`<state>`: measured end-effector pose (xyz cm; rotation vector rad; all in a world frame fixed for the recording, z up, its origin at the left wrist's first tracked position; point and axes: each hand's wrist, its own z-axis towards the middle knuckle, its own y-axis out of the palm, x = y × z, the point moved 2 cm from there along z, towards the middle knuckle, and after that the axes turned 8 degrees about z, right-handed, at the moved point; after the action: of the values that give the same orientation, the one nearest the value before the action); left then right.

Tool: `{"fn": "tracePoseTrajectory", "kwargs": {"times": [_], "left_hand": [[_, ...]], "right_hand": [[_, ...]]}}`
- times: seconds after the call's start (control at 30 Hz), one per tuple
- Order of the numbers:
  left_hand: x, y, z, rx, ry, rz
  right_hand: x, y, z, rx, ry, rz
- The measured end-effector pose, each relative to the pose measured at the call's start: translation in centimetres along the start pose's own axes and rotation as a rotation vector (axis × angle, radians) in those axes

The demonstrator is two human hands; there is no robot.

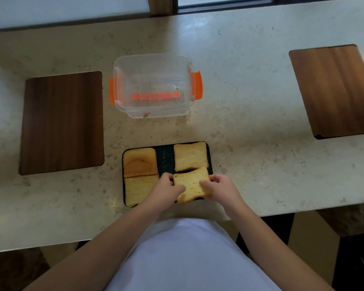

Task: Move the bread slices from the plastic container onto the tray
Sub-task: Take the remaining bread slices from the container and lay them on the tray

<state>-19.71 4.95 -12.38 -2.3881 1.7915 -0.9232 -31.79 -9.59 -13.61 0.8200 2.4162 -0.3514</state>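
From the head camera: left hand (166,189) and right hand (215,186) pinch the fourth slice (190,184) by its side edges, fingers closed on it, over the tray's (165,157) near-right corner, likely squaring it into the last gap. Three slices (190,156) already lie on the tray. The container (153,85) holds only crumbs.

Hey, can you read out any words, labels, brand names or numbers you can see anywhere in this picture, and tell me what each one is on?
None: no readable text shows anywhere.
Plastic container: clear walls and orange clips, no label or brand visible.
Tray: dark speckled surface, no marking.
Bread slices, including the one held by both hands: no print.
Two wooden boards and the counter: plain.
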Motion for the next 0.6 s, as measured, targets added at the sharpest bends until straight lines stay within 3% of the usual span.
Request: {"fn": "tracePoseTrajectory", "kwargs": {"times": [0.23,0.5,0.6], "left_hand": [[0.0,1.2,0.7,0.057,-0.091,-0.211],[0.1,1.1,-0.2,0.097,-0.079,-0.185],[0.2,1.3,-0.3,0.077,-0.072,-0.144]], "right_hand": [[-0.4,0.8,-1.0,0.264,-0.249,-0.678],[-0.3,0.9,-1.4,0.201,-0.221,-0.675],[-0.4,1.1,-1.6,0.205,-0.259,-0.794]]}}
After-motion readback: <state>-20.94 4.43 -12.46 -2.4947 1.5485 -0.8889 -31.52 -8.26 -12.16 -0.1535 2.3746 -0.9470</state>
